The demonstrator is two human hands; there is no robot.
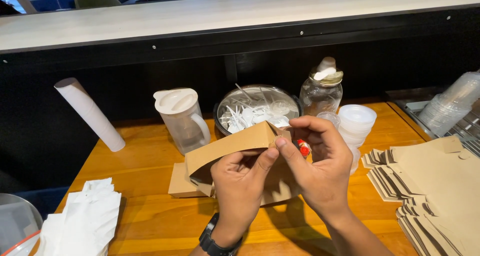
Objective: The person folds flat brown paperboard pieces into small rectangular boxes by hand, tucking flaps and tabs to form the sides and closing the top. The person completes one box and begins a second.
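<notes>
Above a wooden table (150, 221), both my hands hold a brown cardboard box blank (225, 148), partly folded. My left hand (240, 186), with a black watch on its wrist, grips the box from below, thumb pressed near the top corner flap. My right hand (320, 161) pinches that same corner flap from the right with thumb and forefinger. A second folded brown piece (180, 183) lies on the table under the box.
A stack of flat brown blanks (430, 186) lies at the right. Behind stand a clear jug with white lid (181, 118), a bowl of white plastic cutlery (255, 111), a glass jar (321, 91), stacked white lids (356, 121), a cup stack (87, 113) and napkins (85, 221).
</notes>
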